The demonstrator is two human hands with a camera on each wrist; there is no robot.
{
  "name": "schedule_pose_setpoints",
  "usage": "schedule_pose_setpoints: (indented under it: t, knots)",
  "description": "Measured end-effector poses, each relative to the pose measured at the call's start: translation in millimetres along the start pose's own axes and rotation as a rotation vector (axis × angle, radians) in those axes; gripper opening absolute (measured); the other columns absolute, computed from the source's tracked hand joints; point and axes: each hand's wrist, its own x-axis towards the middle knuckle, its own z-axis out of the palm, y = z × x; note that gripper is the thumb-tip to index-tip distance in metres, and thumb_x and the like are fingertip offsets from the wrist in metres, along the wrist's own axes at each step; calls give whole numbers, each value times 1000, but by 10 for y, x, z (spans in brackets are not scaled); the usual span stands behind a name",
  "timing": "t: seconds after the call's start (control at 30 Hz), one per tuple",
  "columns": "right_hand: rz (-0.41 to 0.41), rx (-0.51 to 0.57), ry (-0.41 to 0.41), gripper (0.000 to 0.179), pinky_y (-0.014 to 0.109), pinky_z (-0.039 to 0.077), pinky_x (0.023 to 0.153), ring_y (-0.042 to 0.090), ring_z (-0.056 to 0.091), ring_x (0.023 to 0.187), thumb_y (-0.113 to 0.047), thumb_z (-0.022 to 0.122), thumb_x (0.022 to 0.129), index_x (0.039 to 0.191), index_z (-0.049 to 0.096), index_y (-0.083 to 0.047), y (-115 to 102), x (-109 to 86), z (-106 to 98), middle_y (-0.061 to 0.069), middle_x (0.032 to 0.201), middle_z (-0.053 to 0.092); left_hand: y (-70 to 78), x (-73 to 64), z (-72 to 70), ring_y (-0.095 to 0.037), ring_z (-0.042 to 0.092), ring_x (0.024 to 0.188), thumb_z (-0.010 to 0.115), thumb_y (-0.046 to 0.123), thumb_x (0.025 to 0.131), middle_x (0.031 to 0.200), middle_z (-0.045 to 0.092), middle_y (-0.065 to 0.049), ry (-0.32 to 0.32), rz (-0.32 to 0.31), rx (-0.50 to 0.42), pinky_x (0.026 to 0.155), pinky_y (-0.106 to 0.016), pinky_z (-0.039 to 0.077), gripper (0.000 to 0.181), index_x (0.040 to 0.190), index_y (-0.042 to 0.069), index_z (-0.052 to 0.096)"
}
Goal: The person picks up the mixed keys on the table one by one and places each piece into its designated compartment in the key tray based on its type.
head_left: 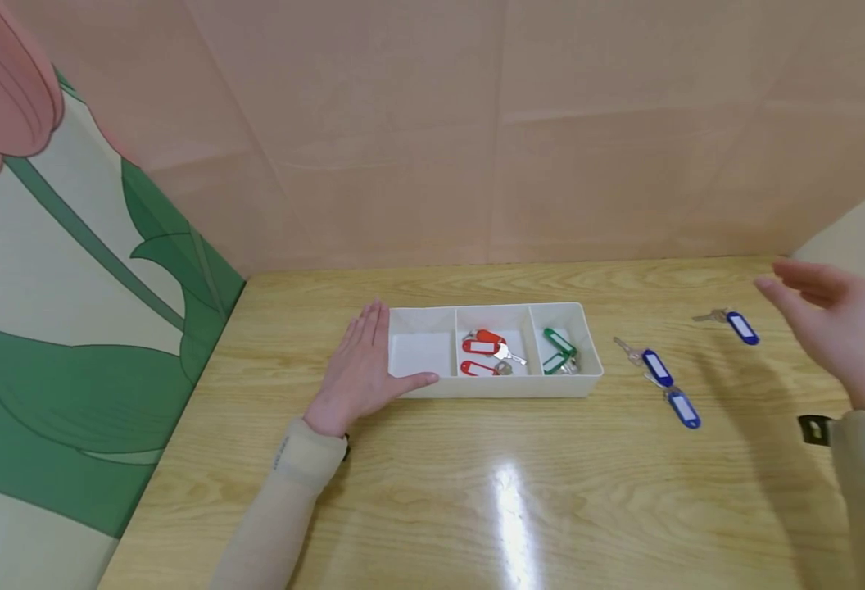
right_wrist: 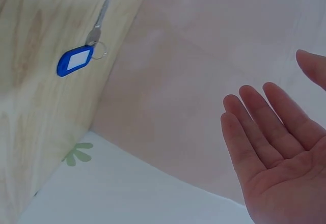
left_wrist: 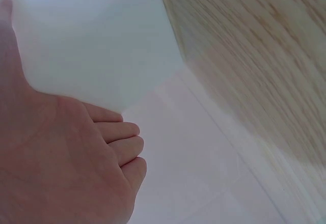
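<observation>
My left hand [head_left: 359,365] lies along the left end of a white three-part tray [head_left: 499,388], fingers straight and thumb over its front rim. In the left wrist view the palm is against the tray wall [left_wrist: 97,46]. Keys with red tags [head_left: 481,347] are in the middle compartment, and keys with green tags [head_left: 559,341] in the right one; the left compartment shows only its bare floor. My right hand [head_left: 845,328] is raised at the far right, fingers relaxed and holding nothing. Nearest to it is a key with a blue tag [head_left: 742,328], also in the right wrist view [right_wrist: 75,60].
Two more keys with blue tags [head_left: 657,368] lie close together on the wooden table [head_left: 418,492], right of the tray. A pinkish covered wall [head_left: 403,164] rises behind the table, and a panel with a leaf pattern [head_left: 71,393] stands on the left.
</observation>
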Motion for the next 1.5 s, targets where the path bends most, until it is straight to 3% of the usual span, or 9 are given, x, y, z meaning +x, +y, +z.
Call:
schedule_pose_setpoints:
  t: [0.2,0.43,0.63,0.77,0.9,1.03,1.2,1.4,1.5]
  knots:
    - [27,-10,-60,65,6,36,57,-20,37,79,-47,60,100,143,57,2,109,-13,23,31,136,57,8,3,-6,-26,1,155,42,95,76,169,3,-17,8,4,-3,124,-37,2,134,161,-2,5]
    - [19,8,-87,62,5,39,58,-24,42,78,-45,63,99,137,61,4,308,5,85,-22,106,57,12,4,-14,-26,0,155,40,96,76,169,1,-16,-2,-1,-1,123,-36,0,134,161,-2,5]
    - [3,-34,-117,64,6,36,57,-25,36,78,-45,63,100,135,60,8,445,6,163,30,129,61,8,6,-12,-26,0,155,41,96,76,169,2,-16,4,3,-6,123,-37,1,135,161,-2,6]
    - [31,-40,-138,67,10,36,58,-19,37,82,-47,62,100,138,57,7,502,12,199,36,131,57,1,10,-5,-26,0,155,39,96,76,169,2,-16,2,0,3,123,-36,0,135,161,-2,5]
    - [60,-39,-171,71,12,36,57,19,59,98,-49,60,100,142,53,8,547,30,227,36,134,55,2,5,-6,-27,1,155,40,96,76,169,2,-17,3,3,0,123,-37,1,135,161,-2,5]
    - [80,-54,-196,77,16,39,57,50,53,113,-53,56,100,144,50,9,600,71,253,37,135,53,7,-2,-11,-27,3,155,42,95,77,169,4,-17,7,6,-7,124,-38,2,134,161,-3,7]
    - [102,-62,-212,82,27,45,63,51,54,113,-58,55,99,145,49,10,676,130,278,37,137,52,9,1,-11,-27,2,155,41,96,76,169,3,-16,0,-1,1,123,-37,1,134,162,-2,6]
    - [53,-81,-201,70,16,40,56,-5,56,79,-49,63,99,136,58,10,760,198,294,36,130,57,10,7,-9,-26,0,155,38,97,75,169,1,-15,-5,-1,4,123,-36,0,135,162,-1,5]
    - [57,-100,-210,70,28,48,64,21,68,88,-49,62,99,136,57,11,785,218,303,38,129,56,10,7,-7,-26,0,155,37,98,75,169,2,-16,-2,1,5,123,-36,0,135,162,-1,5]
